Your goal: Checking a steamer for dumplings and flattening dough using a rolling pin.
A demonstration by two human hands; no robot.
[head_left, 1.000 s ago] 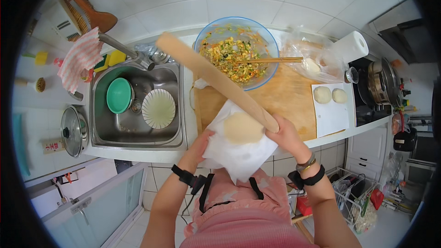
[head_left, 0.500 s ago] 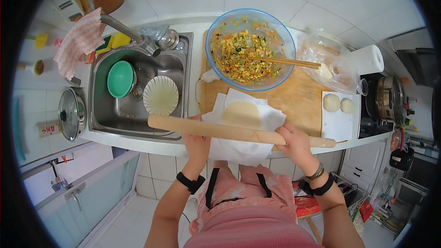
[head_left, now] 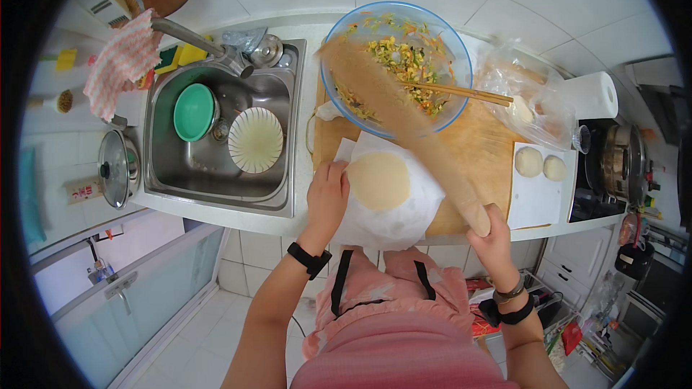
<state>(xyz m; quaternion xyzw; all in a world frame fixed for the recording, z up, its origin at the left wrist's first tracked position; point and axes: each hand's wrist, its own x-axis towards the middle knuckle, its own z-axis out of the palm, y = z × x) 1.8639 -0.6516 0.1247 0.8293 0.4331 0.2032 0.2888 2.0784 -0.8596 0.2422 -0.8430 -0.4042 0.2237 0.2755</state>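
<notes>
A thin round of rolled dough (head_left: pixel 379 181) lies on crumpled white paper (head_left: pixel 396 227) at the board's front edge. My left hand (head_left: pixel 329 198) is closed at the paper's left side, fingers curled on its edge beside the dough. My right hand (head_left: pixel 491 234) grips the near end of a long wooden rolling pin (head_left: pixel 440 166). The pin is raised and slants up to the left, blurred, its far end above the large glass bowl (head_left: pixel 467 65). A chopped vegetable and egg filling (head_left: pixel 411 61) is in that bowl, partly hidden by the pin, with wooden chopsticks (head_left: pixel 461 91) across the rim.
Two dough balls (head_left: pixel 542 164) sit on white paper at the right of the wooden board (head_left: pixel 468 140). Behind them are a plastic bag (head_left: pixel 522 79) and a paper roll (head_left: pixel 587 95). Left, the steel sink (head_left: pixel 209 191) holds a green bowl (head_left: pixel 194 112) and a fluted dish (head_left: pixel 255 140).
The rolling pin has gone from lying level across both hands to slanting up leftward in my right hand alone. My left hand has left the pin and moved to the paper's edge, uncovering the dough.
</notes>
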